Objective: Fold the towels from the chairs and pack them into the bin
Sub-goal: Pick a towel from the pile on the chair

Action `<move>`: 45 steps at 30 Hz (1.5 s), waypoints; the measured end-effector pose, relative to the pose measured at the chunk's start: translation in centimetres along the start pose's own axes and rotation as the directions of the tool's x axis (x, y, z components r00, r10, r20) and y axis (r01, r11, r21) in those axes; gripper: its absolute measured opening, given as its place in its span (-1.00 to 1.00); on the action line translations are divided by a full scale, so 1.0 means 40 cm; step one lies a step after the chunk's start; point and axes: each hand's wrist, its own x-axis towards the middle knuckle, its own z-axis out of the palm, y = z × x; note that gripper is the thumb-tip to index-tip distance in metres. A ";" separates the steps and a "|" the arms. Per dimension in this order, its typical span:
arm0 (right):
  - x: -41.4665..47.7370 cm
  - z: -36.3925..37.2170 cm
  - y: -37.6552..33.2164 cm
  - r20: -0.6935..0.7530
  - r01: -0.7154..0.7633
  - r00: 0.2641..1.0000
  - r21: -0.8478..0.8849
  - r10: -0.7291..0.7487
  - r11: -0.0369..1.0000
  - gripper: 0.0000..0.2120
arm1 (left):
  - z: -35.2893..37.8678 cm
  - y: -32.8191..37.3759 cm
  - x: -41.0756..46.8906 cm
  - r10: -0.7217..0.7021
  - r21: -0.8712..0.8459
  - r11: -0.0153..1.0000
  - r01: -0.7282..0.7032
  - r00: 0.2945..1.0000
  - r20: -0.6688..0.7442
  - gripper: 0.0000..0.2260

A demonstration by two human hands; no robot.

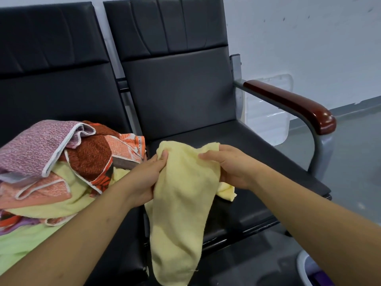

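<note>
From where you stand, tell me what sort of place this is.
Likely a waiting room or lobby rather than a home: joined black padded bench seats, a grey metal frame with a dark red polished armrest, and a plain white wall.

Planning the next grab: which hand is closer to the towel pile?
Left. The left hand grips the yellow towel right beside the pile; the right hand holds the towel's other edge, farther off.

A pale yellow towel (181, 203) hangs crumpled at centre, before the right chair (185, 89). Mixed towels (51, 162) heap at 9 o'clock. The bin (302, 269) sits at 5 o'clock.
</note>
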 end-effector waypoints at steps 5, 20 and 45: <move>-0.016 0.079 -0.008 -0.005 0.043 0.998 -0.549 -0.055 0.834 -0.65 | 0.029 0.006 -0.010 -0.030 -0.044 0.998 0.033 0.997 0.077 -0.69; -0.012 -0.038 -0.044 -0.209 0.170 0.970 0.228 -0.123 0.959 -0.82 | -0.087 0.001 -0.035 -0.384 0.395 0.874 0.283 0.901 0.203 -0.49; 0.032 -0.206 -0.033 -0.396 0.094 0.918 0.124 -0.038 0.988 -0.75 | -0.180 0.048 0.008 0.018 -0.347 0.932 -0.104 0.970 -0.243 -0.61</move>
